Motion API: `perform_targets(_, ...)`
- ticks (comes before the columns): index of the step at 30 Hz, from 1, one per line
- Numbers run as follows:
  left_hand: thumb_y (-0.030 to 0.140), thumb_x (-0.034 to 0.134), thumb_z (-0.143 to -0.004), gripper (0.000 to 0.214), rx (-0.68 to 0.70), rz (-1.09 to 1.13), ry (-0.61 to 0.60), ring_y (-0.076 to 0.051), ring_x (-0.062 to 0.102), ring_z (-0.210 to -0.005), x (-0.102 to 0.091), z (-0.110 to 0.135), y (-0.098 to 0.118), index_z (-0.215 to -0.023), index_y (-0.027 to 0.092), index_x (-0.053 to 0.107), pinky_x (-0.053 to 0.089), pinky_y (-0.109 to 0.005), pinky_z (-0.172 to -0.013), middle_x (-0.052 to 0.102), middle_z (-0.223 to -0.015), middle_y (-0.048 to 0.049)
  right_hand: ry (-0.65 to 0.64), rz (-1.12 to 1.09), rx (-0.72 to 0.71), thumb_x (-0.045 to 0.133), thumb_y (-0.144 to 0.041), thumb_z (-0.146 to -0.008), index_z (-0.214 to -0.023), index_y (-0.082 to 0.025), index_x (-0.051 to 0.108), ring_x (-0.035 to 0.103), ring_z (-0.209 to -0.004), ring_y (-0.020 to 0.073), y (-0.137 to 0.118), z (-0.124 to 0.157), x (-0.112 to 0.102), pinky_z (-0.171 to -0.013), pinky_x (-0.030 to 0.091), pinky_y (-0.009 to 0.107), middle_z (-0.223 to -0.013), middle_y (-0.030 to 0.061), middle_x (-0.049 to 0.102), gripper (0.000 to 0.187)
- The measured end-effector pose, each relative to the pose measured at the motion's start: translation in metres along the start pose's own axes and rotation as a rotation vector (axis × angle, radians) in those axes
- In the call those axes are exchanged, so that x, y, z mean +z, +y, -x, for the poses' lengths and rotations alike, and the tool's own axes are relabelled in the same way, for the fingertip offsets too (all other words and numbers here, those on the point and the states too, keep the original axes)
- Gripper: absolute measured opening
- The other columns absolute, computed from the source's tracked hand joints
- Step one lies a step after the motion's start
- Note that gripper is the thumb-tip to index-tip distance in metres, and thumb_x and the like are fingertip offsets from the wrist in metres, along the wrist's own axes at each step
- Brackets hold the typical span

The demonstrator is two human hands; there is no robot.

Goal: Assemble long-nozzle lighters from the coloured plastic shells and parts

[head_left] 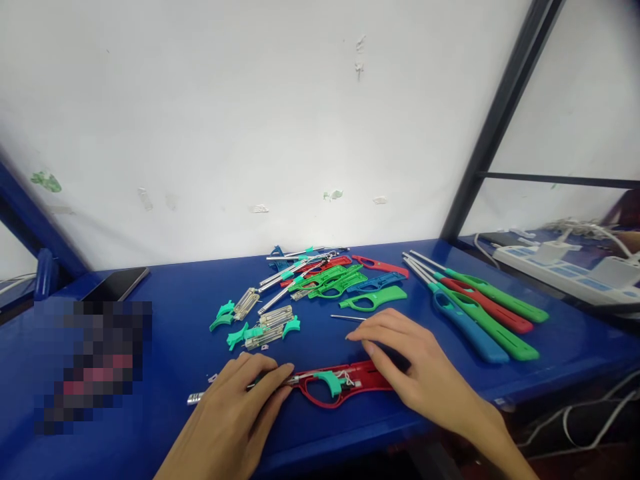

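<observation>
My left hand [237, 400] is closed over the metal tube [195, 398] of an opened gas lighter, pressing it down at the table's front. The lighter's red half shell [367, 377] lies with its inside up. A turquoise trigger [329, 383] and white wires sit in it. Above the shell's right end is my right hand [415, 363], fingers bent and thumb tip close to the index fingertip. Whatever is between them, if anything, is hidden. A thin metal rod [347, 317] runs behind these fingers; its other end is out of sight.
Loose half shells [335, 281], metal tubes and clear fuel tanks with turquoise triggers [270, 327] lie toward the wall. Several whole lighters [480, 310] rest on the right. A phone [115, 285] is at left, near a blurred-out patch. A power strip [560, 267] stands beyond the dark frame post.
</observation>
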State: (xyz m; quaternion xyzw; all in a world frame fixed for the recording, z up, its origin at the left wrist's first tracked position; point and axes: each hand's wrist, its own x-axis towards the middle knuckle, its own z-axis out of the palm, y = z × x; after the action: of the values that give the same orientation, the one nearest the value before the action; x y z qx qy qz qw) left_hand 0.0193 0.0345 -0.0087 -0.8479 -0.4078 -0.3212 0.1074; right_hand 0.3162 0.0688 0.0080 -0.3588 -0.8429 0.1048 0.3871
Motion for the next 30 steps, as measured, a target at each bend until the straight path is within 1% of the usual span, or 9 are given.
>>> perform_targets(4, 0.031, 0.048, -0.111, 0.026, -0.004, -0.028, -0.008, -0.019, 0.074, -0.093, 0.002, 0.005, -0.002, -0.127, 0.030, 0.069, 0.066, -0.033, -0.083, 0.074, -0.107, -0.0018, 0.035, 0.083, 0.019, 0.052, -0.018, -0.107, -0.119, -0.030, 0.073, 0.068, -0.116, 0.0239, 0.003, 0.000, 0.002, -0.100, 0.057, 0.042, -0.126, 0.0060, 0.071, 0.028)
perform_targets(8, 0.029, 0.050, -0.110, 0.027, -0.004, -0.044, -0.017, -0.021, 0.072, -0.100, 0.002, 0.008, -0.004, -0.130, 0.029, 0.067, 0.066, -0.036, -0.085, 0.072, -0.112, -0.0041, 0.029, 0.148, 0.092, 0.052, -0.028, -0.108, -0.123, -0.036, 0.072, 0.061, -0.133, 0.0279, 0.006, 0.000, 0.004, -0.108, 0.057, 0.049, -0.146, 0.0063, 0.058, 0.026)
perform_targets(12, 0.029, 0.054, -0.108, 0.029, -0.003, -0.079, 0.001, -0.024, 0.068, -0.112, 0.001, 0.008, -0.004, -0.134, 0.028, 0.065, 0.064, -0.039, -0.094, 0.069, -0.120, -0.0070, -0.032, 0.196, 0.156, 0.050, -0.043, -0.111, -0.137, -0.039, 0.064, 0.044, -0.152, 0.0301, 0.008, -0.005, -0.001, -0.121, 0.046, 0.056, -0.166, 0.0054, 0.037, 0.030)
perform_targets(15, 0.030, 0.057, -0.105, 0.033, -0.010, -0.163, 0.044, -0.029, 0.062, -0.124, -0.002, 0.006, -0.001, -0.137, 0.026, 0.064, 0.061, -0.045, -0.100, 0.064, -0.133, -0.0112, -0.109, 0.257, 0.196, 0.046, -0.055, -0.110, -0.149, -0.038, 0.055, 0.035, -0.159, 0.0327, 0.011, -0.015, -0.011, -0.125, 0.040, 0.059, -0.176, 0.0064, 0.023, 0.043)
perform_targets(18, 0.032, 0.056, -0.103, 0.048, -0.013, -0.295, 0.062, -0.041, 0.047, -0.144, -0.007, 0.004, 0.003, -0.150, 0.027, 0.055, 0.054, -0.059, -0.105, 0.051, -0.154, -0.0175, -0.202, 0.340, 0.206, 0.042, -0.064, -0.109, -0.160, -0.033, 0.047, 0.029, -0.161, 0.0377, 0.016, -0.031, -0.020, -0.127, 0.034, 0.064, -0.178, 0.0103, 0.019, 0.060)
perform_targets(20, 0.039, 0.052, -0.103, 0.062, -0.035, -0.365, 0.056, -0.051, 0.031, -0.154, -0.009, 0.005, 0.004, -0.162, 0.027, 0.040, 0.050, -0.070, -0.104, 0.034, -0.168, -0.0219, -0.234, 0.392, 0.167, 0.039, -0.067, -0.108, -0.163, -0.032, 0.045, 0.024, -0.162, 0.0404, 0.018, -0.046, -0.023, -0.128, 0.029, 0.066, -0.179, 0.0101, 0.018, 0.065)
perform_targets(23, 0.060, 0.046, -0.102, 0.081, -0.122, -0.398, 0.046, -0.060, 0.010, -0.158, -0.011, 0.009, 0.001, -0.170, 0.026, 0.020, 0.042, -0.082, -0.101, 0.011, -0.177, -0.0246, -0.210, 0.432, 0.072, 0.037, -0.068, -0.108, -0.167, -0.039, 0.036, 0.020, -0.163, 0.0419, 0.018, -0.070, -0.023, -0.129, 0.024, 0.067, -0.181, 0.0044, 0.010, 0.065)
perform_targets(26, 0.069, 0.044, -0.099, 0.089, -0.232, -0.385, 0.064, -0.061, 0.000, -0.159, -0.010, 0.015, -0.006, -0.172, 0.028, 0.012, 0.032, -0.086, -0.105, 0.001, -0.179, -0.0214, -0.174, 0.436, 0.011, 0.042, -0.073, -0.105, -0.168, -0.045, 0.027, 0.011, -0.163, 0.0483, 0.015, -0.091, -0.020, -0.127, 0.023, 0.073, -0.182, 0.0022, -0.004, 0.070)
perform_targets(30, 0.067, 0.052, -0.096, 0.094, -0.285, -0.388, 0.056, -0.061, -0.004, -0.159, -0.008, 0.021, -0.014, -0.172, 0.029, 0.010, 0.027, -0.086, -0.110, -0.004, -0.180, -0.0189, -0.203, 0.449, 0.021, 0.046, -0.075, -0.102, -0.165, -0.043, 0.038, 0.004, -0.158, 0.0618, 0.010, -0.108, -0.010, -0.117, 0.025, 0.086, -0.181, 0.0058, -0.005, 0.071)
